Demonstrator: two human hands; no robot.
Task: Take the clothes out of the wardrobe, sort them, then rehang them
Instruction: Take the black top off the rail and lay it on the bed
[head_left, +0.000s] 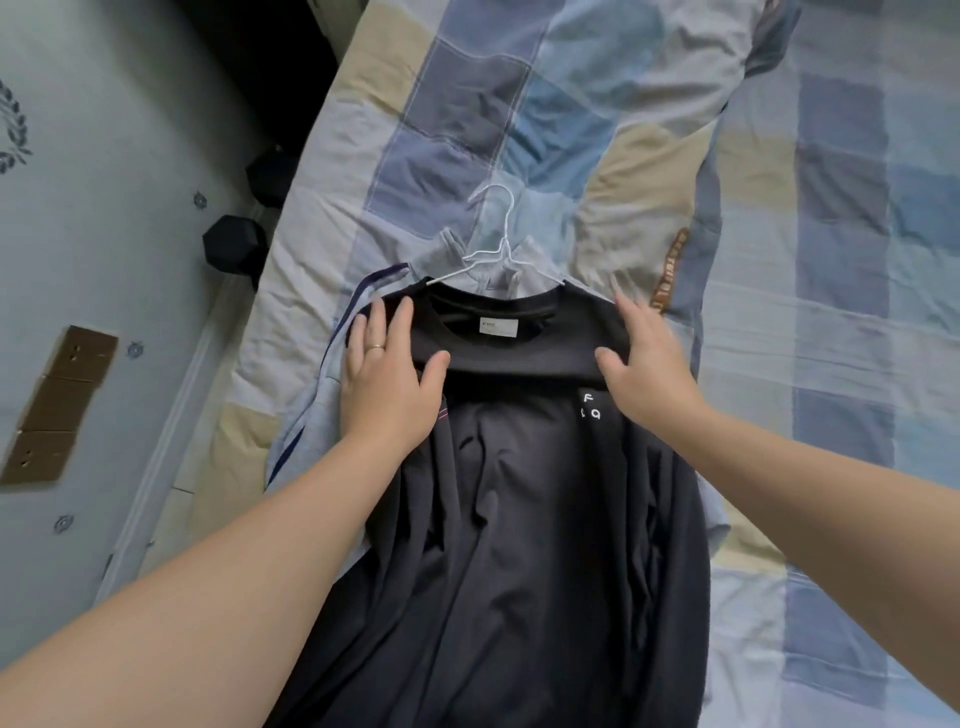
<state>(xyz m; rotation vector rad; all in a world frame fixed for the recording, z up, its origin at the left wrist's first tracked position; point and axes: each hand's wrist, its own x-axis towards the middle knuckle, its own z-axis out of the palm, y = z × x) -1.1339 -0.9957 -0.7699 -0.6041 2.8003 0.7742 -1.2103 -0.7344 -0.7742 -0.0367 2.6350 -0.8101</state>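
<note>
The black shirt (519, 519) lies on its hanger (505, 240) on the bed (810, 291), over a pale garment (311, 415). The left hand (387, 374) and right hand (649, 364) rest flat on its shoulders, fingers spread. Best to smooth outward evenly, hanger centred.

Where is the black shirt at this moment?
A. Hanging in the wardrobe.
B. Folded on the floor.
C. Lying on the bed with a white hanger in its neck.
C: the black shirt lies spread on the bed, white hanger in its collar, left hand and right hand flat on its shoulders.
</note>
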